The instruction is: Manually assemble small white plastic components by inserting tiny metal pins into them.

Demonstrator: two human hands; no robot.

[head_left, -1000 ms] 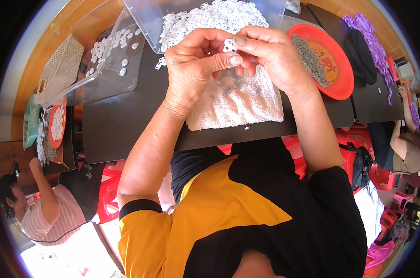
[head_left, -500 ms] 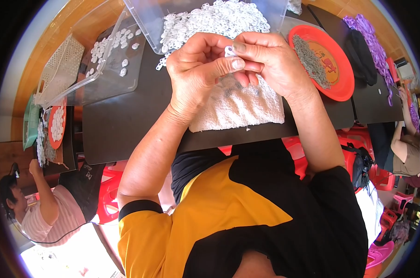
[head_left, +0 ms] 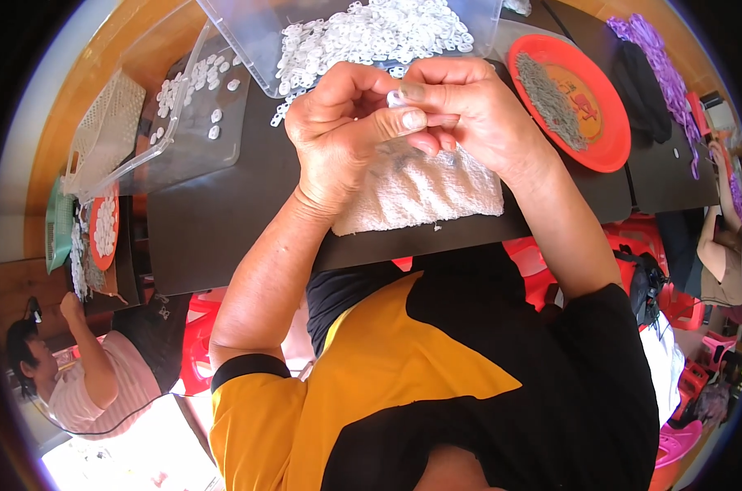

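White piece (head_left: 394,100): lay at the meeting point of both hands, above the towel and off the surface; only a small part of it was exposed.
Position at fingers: sat just left of the right thumb's tip and just beyond the left thumb, with the left index finger curled around its far side.
Left hand (head_left: 340,123): thumb extended toward the right hand, fingers curled, pinching the white piece.
Right hand (head_left: 487,114): thumb and index finger brought together at the white piece, pinching it; the exact contact faces were hidden.
Towel (head_left: 424,195): lay pale and rumpled below the hands, near the front edge of the dark surface (head_left: 215,229).
Clear bin (head_left: 238,42): stood beyond the hands, holding a heap of white pieces (head_left: 371,37).
Red tray (head_left: 612,131): lay right of the right hand, bearing grey cords (head_left: 551,96).
Clear container (head_left: 223,147): stood left of the left hand; loose white pieces showed through it.
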